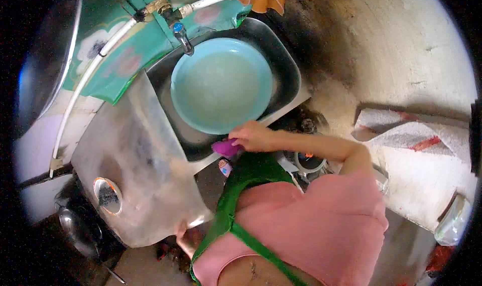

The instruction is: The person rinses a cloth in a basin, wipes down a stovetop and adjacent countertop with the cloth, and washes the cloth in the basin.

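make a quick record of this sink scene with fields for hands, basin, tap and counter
right hand: right hand gripping a purple item, cloth or sponge unclear
left hand: left hand at the near edge of the metal counter, grip unclear
basin: light blue basin, holding cloudy water, inside the sink
tap: metal tap, spout by the basin's rim
counter: round container with dark contents
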`<state>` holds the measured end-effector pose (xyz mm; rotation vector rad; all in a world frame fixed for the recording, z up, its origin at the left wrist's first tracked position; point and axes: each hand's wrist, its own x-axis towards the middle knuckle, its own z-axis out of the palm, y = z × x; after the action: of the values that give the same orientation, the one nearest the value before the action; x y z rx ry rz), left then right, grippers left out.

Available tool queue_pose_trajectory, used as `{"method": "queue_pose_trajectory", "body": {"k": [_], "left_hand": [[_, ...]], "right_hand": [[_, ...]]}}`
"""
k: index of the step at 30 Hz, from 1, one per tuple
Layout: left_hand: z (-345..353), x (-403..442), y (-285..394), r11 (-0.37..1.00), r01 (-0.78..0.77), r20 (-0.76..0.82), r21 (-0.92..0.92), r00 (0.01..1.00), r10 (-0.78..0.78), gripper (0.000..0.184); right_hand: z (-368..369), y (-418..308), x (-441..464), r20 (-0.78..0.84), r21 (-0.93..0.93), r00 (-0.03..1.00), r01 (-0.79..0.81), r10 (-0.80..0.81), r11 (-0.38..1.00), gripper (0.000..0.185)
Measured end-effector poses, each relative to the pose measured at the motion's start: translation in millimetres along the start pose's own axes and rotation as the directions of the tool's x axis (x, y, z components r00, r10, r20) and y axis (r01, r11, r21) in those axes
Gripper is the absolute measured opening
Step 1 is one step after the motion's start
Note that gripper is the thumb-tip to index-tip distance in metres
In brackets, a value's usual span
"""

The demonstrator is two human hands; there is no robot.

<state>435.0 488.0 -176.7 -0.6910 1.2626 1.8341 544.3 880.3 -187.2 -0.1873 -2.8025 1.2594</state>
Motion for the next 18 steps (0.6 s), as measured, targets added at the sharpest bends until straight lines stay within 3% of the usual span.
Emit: {"method": "queue_pose_trajectory", "body": {"k": [1,3,4,6,7,8,9,10,11,12,13,14,15,16,17,18], "left_hand": [[33,-24,9,0.986,-0.154,-0.016,-0.069,0.988,0.153,0.039],[26,-17,14,0.982,-0.071,0.034,-0.174,0.996,0.078,0.05],[23,-13,17,0.974,-0.026,0.059,-0.223,0.997,0.04,0.056],[25,-9,16,0.997,-0.074,0.043,-0.029,0.996,0.075,0.044],[10,0,13,0.997,-0.073,0.047,-0.017,0.996,0.074,0.044],[-17,12,5,0.995,-0.03,0.077,0.092,0.997,0.023,0.039],[-30,19,0,0.981,0.01,0.102,0.196,0.994,-0.03,0.034],[23,-4,-4,0.958,-0.055,-0.049,0.281,0.996,0.071,0.025],[49,-14,-5,0.959,-0.053,-0.047,0.277,0.997,0.069,0.025],[68,-20,-5,0.962,0.123,-0.02,0.243,0.992,-0.122,0.025],[76,-21,-6,0.93,0.298,0.012,0.215,0.951,-0.308,0.026],[43,-8,-20,0.901,0.192,-0.009,0.39,0.979,-0.205,0.032],[17,4,-27,0.903,0.19,-0.004,0.384,0.979,-0.204,0.032],[-9,16,-31,0.781,0.259,-0.067,0.568,0.961,-0.269,0.033],[-19,26,-32,0.618,0.316,-0.142,0.72,0.938,-0.315,0.034],[-12,28,-29,0.625,0.31,-0.135,0.716,0.94,-0.312,0.034]], "right_hand": [[4,-8,3,-0.081,0.038,0.994,-0.065,0.068,0.997,0.01],[17,-22,20,-0.277,0.25,0.944,-0.111,0.181,0.962,0.014],[13,-40,34,-0.325,0.35,0.93,-0.048,0.17,0.935,0.016],[9,-71,68,-0.453,0.469,0.884,0.123,0.119,0.875,0.019],[9,-77,78,-0.534,0.482,0.842,0.229,0.077,0.846,0.02],[3,-77,75,-0.543,0.481,0.836,0.23,0.082,0.846,0.02],[-8,-72,69,-0.53,0.413,0.848,0.234,0.023,0.88,0.021],[-18,-66,62,-0.506,0.342,0.862,0.237,-0.034,0.909,0.023],[-25,-51,48,-0.536,0.187,0.841,0.206,-0.076,0.961,0.024],[-39,-38,30,-0.532,-0.018,0.839,0.129,-0.119,0.991,0.026],[-60,-30,9,-0.419,-0.179,0.908,-0.074,-0.008,0.981,0.028],[-68,-17,-11,-0.48,-0.274,0.877,-0.117,-0.031,0.955,0.029],[-76,-4,-29,-0.435,-0.357,0.9,-0.183,0.011,0.916,0.026],[-77,7,-43,-0.385,-0.38,0.91,-0.31,0.155,0.872,0.023],[-66,19,-53,-0.385,-0.387,0.911,-0.306,0.149,0.87,0.023],[-52,33,-62,-0.335,-0.391,0.912,-0.364,0.238,0.845,0.023]]}}
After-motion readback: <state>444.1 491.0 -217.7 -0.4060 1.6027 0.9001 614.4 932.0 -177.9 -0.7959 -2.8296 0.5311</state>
